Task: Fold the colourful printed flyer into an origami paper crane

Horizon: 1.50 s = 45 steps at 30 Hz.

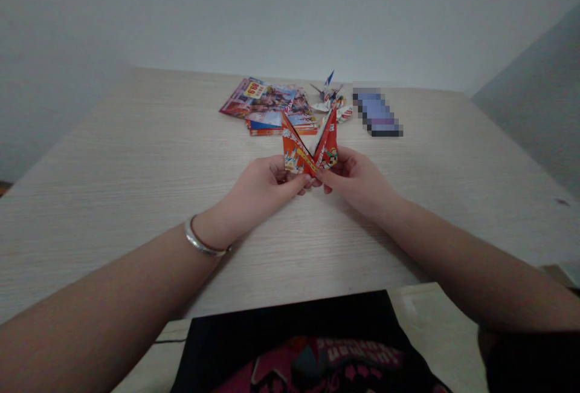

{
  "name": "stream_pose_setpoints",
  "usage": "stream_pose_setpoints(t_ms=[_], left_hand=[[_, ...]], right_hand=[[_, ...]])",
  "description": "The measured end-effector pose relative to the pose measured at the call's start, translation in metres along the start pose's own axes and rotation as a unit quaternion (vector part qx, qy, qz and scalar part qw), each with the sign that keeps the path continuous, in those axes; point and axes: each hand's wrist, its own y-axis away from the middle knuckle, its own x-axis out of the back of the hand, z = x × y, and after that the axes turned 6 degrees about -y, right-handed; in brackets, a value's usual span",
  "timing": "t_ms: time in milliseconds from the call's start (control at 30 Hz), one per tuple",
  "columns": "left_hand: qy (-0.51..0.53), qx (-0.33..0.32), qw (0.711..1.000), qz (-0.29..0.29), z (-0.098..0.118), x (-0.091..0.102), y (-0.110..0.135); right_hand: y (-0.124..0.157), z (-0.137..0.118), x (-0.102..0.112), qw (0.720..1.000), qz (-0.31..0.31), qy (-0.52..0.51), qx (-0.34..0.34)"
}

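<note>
Between my two hands, above the table, is a piece of folded paper (293,152), printed orange-red with small pictures. Two pointed flaps rise from it in a V, and a pale inner side shows between them. My left hand (267,182) pinches its lower left edge, thumb in front and fingers behind. On the other side my right hand (357,178) grips the lower right edge, its thumb near the bottom middle. Both thumb tips almost meet below the paper. Most of the fingers are hidden behind it.
Farther back on the wooden table (149,157) lies a stack of colourful printed sheets (267,100). Beside it are folded paper cranes (327,98), partly behind the held paper. A pixelated, phone-like flat object (378,113) is to their right. A wall (281,12) stands behind the table.
</note>
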Motion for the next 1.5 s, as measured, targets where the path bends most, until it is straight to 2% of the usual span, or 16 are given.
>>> stream_pose_setpoints(t_ms=[133, 267, 433, 500, 667, 800, 967, 1033, 1267, 1433, 1500], left_hand=[[-0.008, -0.002, 1.000, 0.008, 0.005, 0.000, 0.001], [-0.068, 0.020, 0.997, 0.019, 0.011, -0.001, 0.003], [-0.113, 0.026, 0.993, 0.010, 0.008, -0.002, 0.003], [-0.099, 0.033, 0.995, 0.006, 0.007, -0.002, 0.002], [0.010, 0.022, 1.000, -0.004, 0.005, -0.001, 0.001], [0.002, 0.032, 0.999, -0.010, 0.003, 0.000, 0.002], [0.019, 0.013, 0.998, 0.056, 0.006, 0.001, 0.000], [0.042, 0.008, 0.997, 0.063, 0.008, 0.002, -0.001], [0.031, -0.021, 0.999, -0.011, 0.004, 0.000, -0.001], [0.088, -0.016, 0.994, 0.057, 0.000, -0.003, -0.003], [0.079, -0.005, 0.995, 0.053, 0.000, -0.002, -0.003]], right_hand=[[0.000, 0.001, -0.002, 1.000, 0.005, -0.008, 0.001], [-0.001, 0.002, -0.007, 1.000, 0.006, -0.003, 0.004], [0.000, -0.003, -0.006, 0.999, -0.020, -0.013, -0.036], [0.000, -0.005, -0.004, 0.999, -0.021, -0.020, -0.047], [-0.001, -0.005, 0.000, 0.997, -0.016, -0.066, -0.042], [-0.001, -0.003, 0.001, 0.997, 0.005, -0.073, -0.035], [-0.001, -0.002, 0.001, 0.999, -0.017, -0.024, -0.016], [0.000, -0.002, 0.001, 0.999, -0.029, -0.008, -0.018], [-0.001, 0.001, 0.000, 0.999, -0.012, -0.039, 0.027], [-0.001, 0.001, 0.000, 0.998, -0.050, -0.032, -0.017], [0.000, 0.002, -0.001, 0.998, -0.055, -0.021, -0.027]])
